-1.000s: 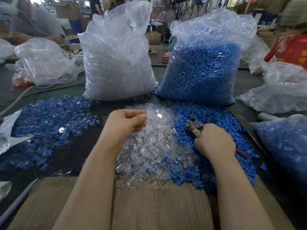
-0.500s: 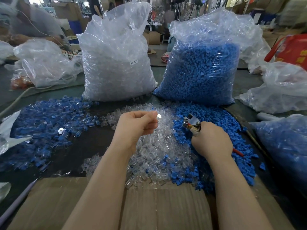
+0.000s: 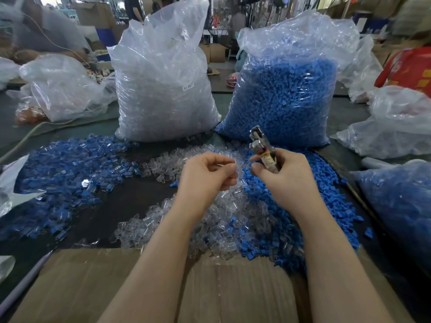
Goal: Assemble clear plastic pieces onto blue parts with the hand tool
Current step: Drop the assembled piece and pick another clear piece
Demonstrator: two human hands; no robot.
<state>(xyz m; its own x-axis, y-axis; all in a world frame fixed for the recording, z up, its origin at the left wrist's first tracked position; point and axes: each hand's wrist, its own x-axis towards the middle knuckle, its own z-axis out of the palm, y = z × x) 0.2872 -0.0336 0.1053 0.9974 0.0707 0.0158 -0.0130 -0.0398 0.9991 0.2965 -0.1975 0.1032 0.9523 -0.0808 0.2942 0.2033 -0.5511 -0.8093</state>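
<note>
Metal hand tool (image 3: 261, 145) upright in right hand (image 3: 286, 176); left hand (image 3: 207, 176) curled.

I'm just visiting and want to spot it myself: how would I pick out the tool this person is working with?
Start at the tall clear plastic sack packed with blue plastic parts at the back right of the table. Just in front of its base, the right hand grips a small metal hand tool with a tape-wrapped handle. It is the only shiny metal thing among loose clear and blue plastic pieces.
</note>
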